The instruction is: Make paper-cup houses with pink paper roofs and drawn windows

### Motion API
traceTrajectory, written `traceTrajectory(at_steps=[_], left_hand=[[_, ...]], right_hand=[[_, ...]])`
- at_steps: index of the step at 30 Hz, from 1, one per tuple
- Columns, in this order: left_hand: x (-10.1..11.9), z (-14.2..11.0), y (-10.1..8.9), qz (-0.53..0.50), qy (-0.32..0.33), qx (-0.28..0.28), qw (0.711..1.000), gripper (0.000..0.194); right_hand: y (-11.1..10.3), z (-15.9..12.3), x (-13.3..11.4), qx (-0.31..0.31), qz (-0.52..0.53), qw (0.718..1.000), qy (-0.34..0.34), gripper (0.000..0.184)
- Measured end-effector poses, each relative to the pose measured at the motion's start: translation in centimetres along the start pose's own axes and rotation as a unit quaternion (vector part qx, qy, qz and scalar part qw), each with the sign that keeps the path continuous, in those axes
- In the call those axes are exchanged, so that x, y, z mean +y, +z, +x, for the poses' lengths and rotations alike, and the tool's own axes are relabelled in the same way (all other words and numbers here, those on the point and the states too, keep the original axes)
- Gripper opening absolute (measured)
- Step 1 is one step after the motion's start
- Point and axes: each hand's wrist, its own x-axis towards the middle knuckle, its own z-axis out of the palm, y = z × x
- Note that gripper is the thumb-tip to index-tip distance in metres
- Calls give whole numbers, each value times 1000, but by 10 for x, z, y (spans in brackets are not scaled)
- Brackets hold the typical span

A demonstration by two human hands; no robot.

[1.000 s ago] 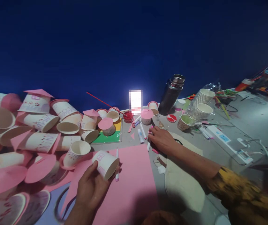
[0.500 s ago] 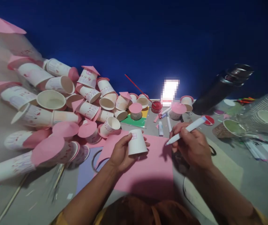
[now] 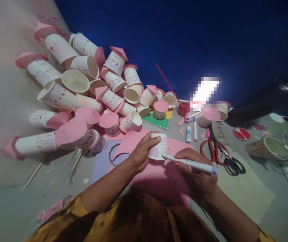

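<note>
Holding a white paper cup [image 3: 160,150] in the left hand [image 3: 140,153] and a white marker [image 3: 194,163] in the right hand [image 3: 201,178], a person sits or stands at a cluttered grey table [image 3: 45,185], seen from above. The left fingers are curled around the cup, spread only as wide as its side, with the thumb lying across it. The cup is turned rim-down and slightly tilted, above a sheet of pink paper [image 3: 159,183]. A pink window outline and pale purple strokes are drawn on it. The right fingers are pinched around the marker, which slants so that its tip meets the lower edge of the cup in view; whether the tip actually touches cannot be told. The marker's far end is lilac.

To the left, a large heap of decorated paper cups [image 3: 110,99] lies mostly on its sides, many wearing pink cone-shaped paper roofs. Lilac paper [image 3: 99,168] and a dark ring [image 3: 111,154] lie between the heap and the left forearm. Beyond the hands are a green and yellow packet [image 3: 156,121], a pot of red paint [image 3: 183,109] with a thin red stick in it, and a small white tube [image 3: 188,134]. Just beyond the right hand, red-handled scissors [image 3: 212,150] overlap black-handled scissors [image 3: 226,162]. A dark flask [image 3: 259,101] leans into view at the far right.
</note>
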Motion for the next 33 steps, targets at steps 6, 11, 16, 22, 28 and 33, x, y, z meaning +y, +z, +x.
traceTrajectory(at_steps=[6, 11, 16, 22, 28, 33], left_hand=[[-3, 0, 1, 13, 2, 12, 1000, 39], [-6, -1, 4, 28, 28, 28, 999, 40], [-9, -1, 4, 71, 45, 43, 996, 42], [-11, -2, 3, 63, 51, 42, 996, 42], [-10, -1, 4, 20, 38, 50, 998, 44], [-13, 2, 3, -32, 20, 45, 998, 44]], right_hand=[[-1, 2, -1, -13, 3, 1000, -10, 6], [-2, 2, 0, -10, 3, 1000, -11, 8], [-1, 3, -3, -19, -11, 999, -24, 7], [0, 8, -3, -9, -30, 998, -56, 8], [-2, 7, 0, -9, -32, 998, -53, 7], [-4, 2, 3, -9, -21, 999, -32, 9]])
